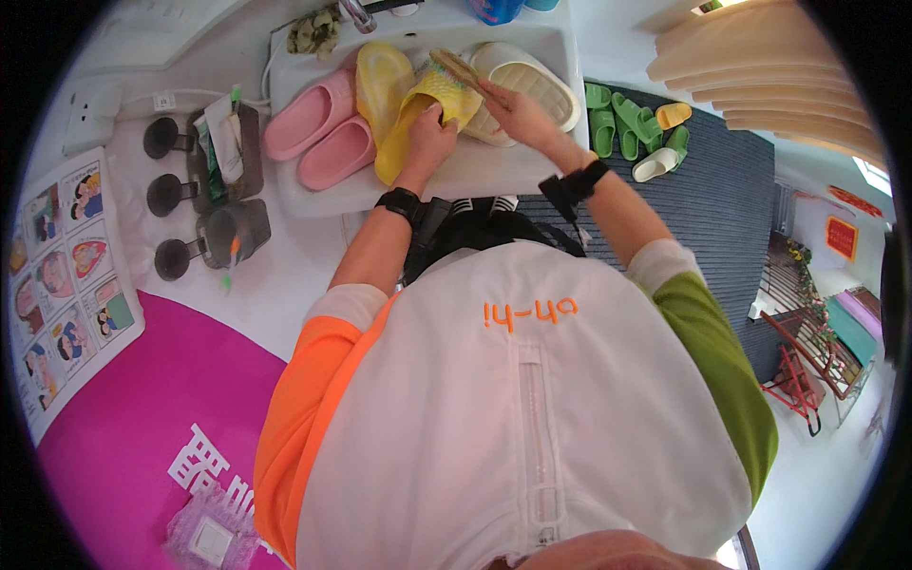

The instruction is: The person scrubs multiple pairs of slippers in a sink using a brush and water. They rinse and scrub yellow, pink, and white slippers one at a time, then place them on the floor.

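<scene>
My left hand (432, 137) grips a yellow slipper (400, 142) at its strap opening, tilted over a white sink (320, 205). In my right hand (519, 114) is a wooden-backed scrub brush (456, 69), its bristles against the yellow strap. A second yellow slipper (381, 75) leans just to the left, its sole facing up. Two pink slippers (313, 117) rest at the sink's left side. Cream slippers (534, 89) lie on the right, one partly hidden behind my right hand and the brush.
A faucet (358, 16), a crumpled cloth (313, 34) and a blue container (495, 10) are at the sink's back. Wall-mounted cup holders (228, 149) hold tubes and a toothbrush on the left. Green slippers (627, 125) lie on a dark striped mat (719, 185) at right, below a beige curtain (755, 71).
</scene>
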Demonstrator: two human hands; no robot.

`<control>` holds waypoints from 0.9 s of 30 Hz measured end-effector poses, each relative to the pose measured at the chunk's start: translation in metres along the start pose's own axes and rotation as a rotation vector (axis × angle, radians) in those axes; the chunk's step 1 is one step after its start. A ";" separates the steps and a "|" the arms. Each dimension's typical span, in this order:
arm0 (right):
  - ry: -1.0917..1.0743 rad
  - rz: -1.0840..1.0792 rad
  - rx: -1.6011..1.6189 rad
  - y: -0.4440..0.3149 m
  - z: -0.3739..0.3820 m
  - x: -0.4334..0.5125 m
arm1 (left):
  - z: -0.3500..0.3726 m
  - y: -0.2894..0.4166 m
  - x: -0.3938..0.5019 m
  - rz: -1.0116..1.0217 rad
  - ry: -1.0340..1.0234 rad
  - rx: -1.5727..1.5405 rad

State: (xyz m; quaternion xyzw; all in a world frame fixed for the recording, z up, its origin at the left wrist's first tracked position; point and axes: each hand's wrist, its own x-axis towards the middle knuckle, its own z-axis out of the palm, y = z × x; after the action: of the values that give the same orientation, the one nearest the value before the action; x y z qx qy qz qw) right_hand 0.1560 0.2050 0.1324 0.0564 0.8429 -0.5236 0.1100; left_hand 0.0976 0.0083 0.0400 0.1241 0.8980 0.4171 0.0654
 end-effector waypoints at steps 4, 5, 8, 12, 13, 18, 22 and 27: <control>-0.116 0.013 -0.043 -0.003 0.000 -0.014 | 0.007 -0.010 -0.004 -0.039 -0.067 0.129; -0.174 0.035 -0.120 -0.004 0.001 -0.021 | 0.010 -0.012 -0.002 0.014 -0.070 0.134; -0.054 -0.090 -0.272 0.019 0.012 0.003 | 0.015 -0.014 -0.007 0.060 -0.081 0.215; 0.056 -0.084 -0.170 0.054 0.012 0.022 | 0.004 -0.004 -0.012 0.092 -0.127 0.182; 0.073 -0.116 -0.064 0.059 0.011 0.024 | 0.000 -0.001 -0.010 -0.010 -0.186 0.166; 0.017 -0.012 0.068 0.076 0.010 -0.001 | -0.002 0.012 0.028 -0.498 -0.104 -0.759; 0.109 -0.086 -0.066 0.077 0.025 0.008 | 0.015 0.009 0.039 -0.618 -0.063 -0.761; 0.197 -0.182 0.047 0.067 0.023 0.019 | 0.006 0.008 0.041 -0.602 0.144 -0.926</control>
State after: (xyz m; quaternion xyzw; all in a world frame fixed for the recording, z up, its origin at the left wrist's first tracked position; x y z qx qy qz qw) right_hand 0.1545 0.2138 0.0594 0.0336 0.8388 -0.5430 -0.0227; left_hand 0.0612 0.0284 0.0417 -0.2084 0.6190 0.7384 0.1679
